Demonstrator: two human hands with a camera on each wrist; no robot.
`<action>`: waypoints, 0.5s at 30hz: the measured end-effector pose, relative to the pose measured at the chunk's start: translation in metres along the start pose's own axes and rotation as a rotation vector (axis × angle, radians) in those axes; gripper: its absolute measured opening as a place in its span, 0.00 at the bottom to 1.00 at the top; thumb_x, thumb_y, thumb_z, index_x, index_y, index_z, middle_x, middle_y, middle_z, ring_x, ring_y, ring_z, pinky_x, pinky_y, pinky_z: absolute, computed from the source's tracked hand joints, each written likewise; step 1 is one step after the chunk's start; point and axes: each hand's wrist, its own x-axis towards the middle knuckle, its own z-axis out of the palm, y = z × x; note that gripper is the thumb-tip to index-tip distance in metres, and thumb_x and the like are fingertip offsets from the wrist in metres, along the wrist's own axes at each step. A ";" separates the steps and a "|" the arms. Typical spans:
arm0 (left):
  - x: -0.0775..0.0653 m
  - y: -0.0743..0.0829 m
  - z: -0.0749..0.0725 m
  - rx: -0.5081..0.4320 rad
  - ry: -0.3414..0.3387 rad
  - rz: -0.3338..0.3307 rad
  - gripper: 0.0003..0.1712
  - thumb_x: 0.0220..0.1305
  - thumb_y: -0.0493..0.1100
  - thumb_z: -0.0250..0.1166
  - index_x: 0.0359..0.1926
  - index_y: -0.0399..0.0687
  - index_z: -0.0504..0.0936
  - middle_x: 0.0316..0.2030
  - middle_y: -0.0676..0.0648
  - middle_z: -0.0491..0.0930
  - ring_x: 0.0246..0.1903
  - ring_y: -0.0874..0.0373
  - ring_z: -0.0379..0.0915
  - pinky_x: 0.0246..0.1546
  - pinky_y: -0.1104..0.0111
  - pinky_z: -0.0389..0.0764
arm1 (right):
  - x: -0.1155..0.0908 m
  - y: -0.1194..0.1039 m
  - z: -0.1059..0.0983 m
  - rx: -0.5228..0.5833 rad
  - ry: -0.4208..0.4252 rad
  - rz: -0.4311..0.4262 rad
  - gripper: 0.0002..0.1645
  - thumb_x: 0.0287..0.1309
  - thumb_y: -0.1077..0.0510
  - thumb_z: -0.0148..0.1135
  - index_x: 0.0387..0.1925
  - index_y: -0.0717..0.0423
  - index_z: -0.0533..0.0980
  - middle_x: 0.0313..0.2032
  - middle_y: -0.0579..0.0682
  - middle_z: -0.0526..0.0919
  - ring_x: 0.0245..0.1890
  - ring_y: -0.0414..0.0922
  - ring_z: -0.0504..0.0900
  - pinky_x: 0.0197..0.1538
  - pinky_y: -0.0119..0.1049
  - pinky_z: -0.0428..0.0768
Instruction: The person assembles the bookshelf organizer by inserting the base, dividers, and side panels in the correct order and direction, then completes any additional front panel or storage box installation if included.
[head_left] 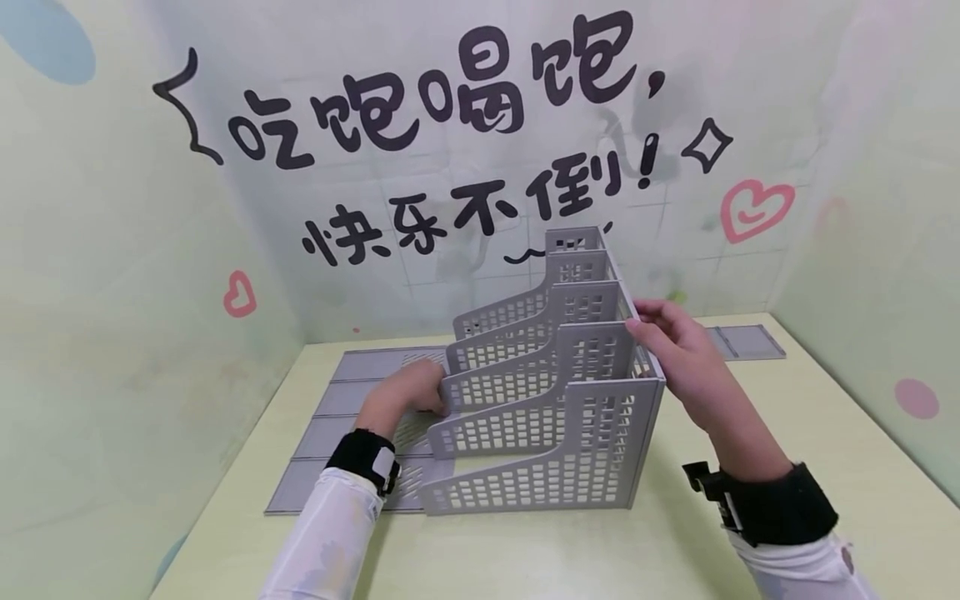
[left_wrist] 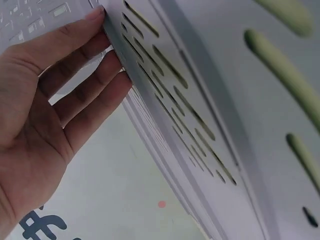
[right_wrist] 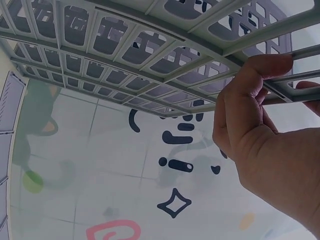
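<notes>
A grey plastic file rack (head_left: pixel 510 483) with several perforated dividers stands upright on the table, its low fronts facing left. A slotted grey base panel (head_left: pixel 300 483) lies flat at its front ends. My left hand (head_left: pixel 411 390) reaches down to where the dividers meet this panel. In the left wrist view, the thumb and fingers of that left hand (left_wrist: pixel 55 85) come together at the edge of the slotted panel (left_wrist: pixel 165 100). With thumb and bent fingers, my right hand (head_left: pixel 682 350) grips the tall back rim; the right wrist view shows its index finger (right_wrist: pixel 272 65) hooked over a bar.
Another grey panel (head_left: pixel 750 342) lies flat at the back right of the pale table (head_left: pixel 525 558). A printed backdrop (head_left: pixel 262 217) with black lettering rises behind the table, with side walls left and right.
</notes>
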 end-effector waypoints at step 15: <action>-0.074 0.029 -0.019 -0.148 -0.095 -0.077 0.26 0.51 0.27 0.70 0.53 0.43 0.89 0.50 0.45 0.88 0.48 0.51 0.81 0.53 0.53 0.85 | 0.002 -0.003 -0.001 -0.017 0.030 0.001 0.32 0.81 0.51 0.52 0.75 0.67 0.62 0.52 0.49 0.77 0.42 0.34 0.85 0.44 0.30 0.88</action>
